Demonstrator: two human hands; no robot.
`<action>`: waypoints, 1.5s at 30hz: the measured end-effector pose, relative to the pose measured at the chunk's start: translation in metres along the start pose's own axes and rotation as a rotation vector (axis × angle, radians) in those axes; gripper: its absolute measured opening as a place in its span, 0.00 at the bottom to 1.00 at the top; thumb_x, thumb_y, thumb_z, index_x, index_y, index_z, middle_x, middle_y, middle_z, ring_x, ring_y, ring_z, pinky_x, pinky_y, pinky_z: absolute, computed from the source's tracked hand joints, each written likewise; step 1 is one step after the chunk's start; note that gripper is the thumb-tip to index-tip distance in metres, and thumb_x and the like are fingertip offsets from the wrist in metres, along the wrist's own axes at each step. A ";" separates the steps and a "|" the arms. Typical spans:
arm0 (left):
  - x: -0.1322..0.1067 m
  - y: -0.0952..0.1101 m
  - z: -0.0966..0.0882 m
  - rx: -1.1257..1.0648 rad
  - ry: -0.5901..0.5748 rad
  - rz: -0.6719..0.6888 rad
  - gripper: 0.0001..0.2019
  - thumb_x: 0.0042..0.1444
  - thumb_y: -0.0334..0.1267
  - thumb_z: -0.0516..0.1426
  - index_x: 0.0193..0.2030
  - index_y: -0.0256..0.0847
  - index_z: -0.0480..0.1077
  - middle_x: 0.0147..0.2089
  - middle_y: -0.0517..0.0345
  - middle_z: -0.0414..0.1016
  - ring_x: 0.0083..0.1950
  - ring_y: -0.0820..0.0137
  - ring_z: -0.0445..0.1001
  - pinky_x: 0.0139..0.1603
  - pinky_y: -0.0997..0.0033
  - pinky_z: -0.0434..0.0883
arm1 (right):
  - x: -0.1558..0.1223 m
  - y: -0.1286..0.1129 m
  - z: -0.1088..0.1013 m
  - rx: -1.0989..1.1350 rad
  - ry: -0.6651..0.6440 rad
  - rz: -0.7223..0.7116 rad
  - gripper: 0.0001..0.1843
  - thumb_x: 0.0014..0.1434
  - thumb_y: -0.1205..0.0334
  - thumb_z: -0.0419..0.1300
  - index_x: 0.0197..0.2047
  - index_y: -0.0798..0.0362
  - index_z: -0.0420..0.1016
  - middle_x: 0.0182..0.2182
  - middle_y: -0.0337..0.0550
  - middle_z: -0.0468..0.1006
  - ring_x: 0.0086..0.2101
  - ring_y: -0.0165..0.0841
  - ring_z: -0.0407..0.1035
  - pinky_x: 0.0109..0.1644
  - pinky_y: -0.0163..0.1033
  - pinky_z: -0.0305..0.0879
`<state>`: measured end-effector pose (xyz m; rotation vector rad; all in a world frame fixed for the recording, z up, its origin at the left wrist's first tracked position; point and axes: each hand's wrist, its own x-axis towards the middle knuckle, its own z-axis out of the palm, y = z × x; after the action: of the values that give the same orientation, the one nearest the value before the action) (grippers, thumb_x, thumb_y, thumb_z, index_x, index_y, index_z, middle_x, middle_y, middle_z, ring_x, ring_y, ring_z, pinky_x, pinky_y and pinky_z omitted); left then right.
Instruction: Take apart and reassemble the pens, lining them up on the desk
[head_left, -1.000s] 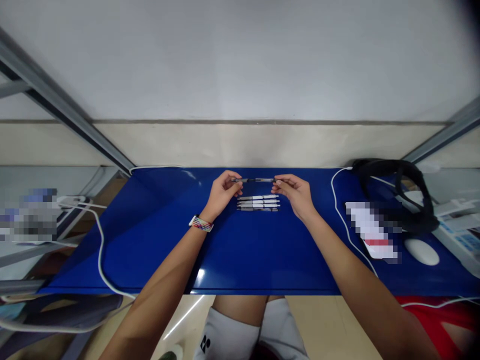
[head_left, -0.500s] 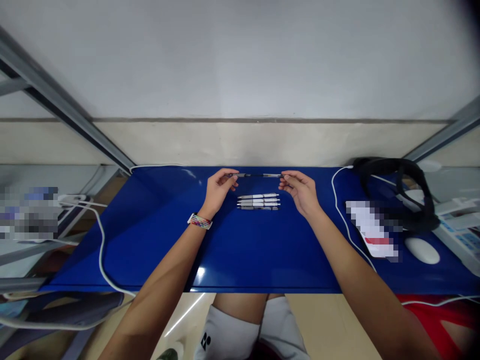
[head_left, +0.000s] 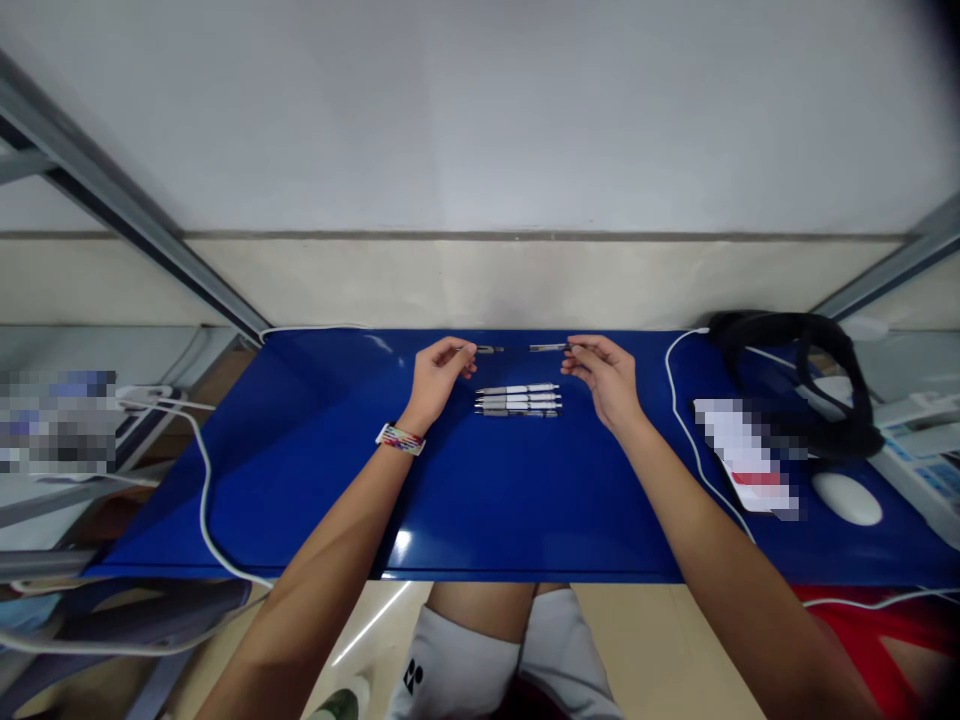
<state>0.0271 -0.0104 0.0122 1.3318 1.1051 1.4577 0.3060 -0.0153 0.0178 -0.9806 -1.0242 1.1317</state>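
My left hand [head_left: 442, 372] is closed in a pinch on one part of a pen [head_left: 490, 349], dark and grey, which sticks out to the right from the fingertips. Opposite it, my right hand [head_left: 604, 370] pinches another pen part [head_left: 547, 347], clear with a dark end, pointing left. A gap of blue table shows between the two parts, which lie roughly in line above the table. Just below them, several pens [head_left: 517, 400] lie side by side, mostly white, the nearest one dark grey.
The blue table [head_left: 525, 500] meets a pale wall [head_left: 517, 285]. On the right are a black headband-like strap [head_left: 840, 380], a blurred-out phone [head_left: 746, 460], a white mouse [head_left: 847, 498] and a white cable [head_left: 679, 430]. Another white cable [head_left: 204, 490] hangs at the left.
The pen held between my hands was one continuous length; now its two parts are apart with a gap. My right hand has shifted slightly right. The row of pens has not moved.
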 end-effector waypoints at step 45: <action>-0.011 0.015 0.007 0.323 -0.148 0.082 0.37 0.72 0.64 0.54 0.16 0.42 0.62 0.17 0.60 0.62 0.21 0.73 0.59 0.27 0.67 0.58 | -0.008 0.001 0.007 -0.143 -0.209 -0.052 0.14 0.56 0.50 0.78 0.44 0.45 0.90 0.37 0.44 0.88 0.43 0.42 0.83 0.54 0.52 0.79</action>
<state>0.0347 -0.0245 0.0239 1.6981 1.2368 1.2498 0.2978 -0.0226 0.0174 -0.9556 -1.3068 1.1470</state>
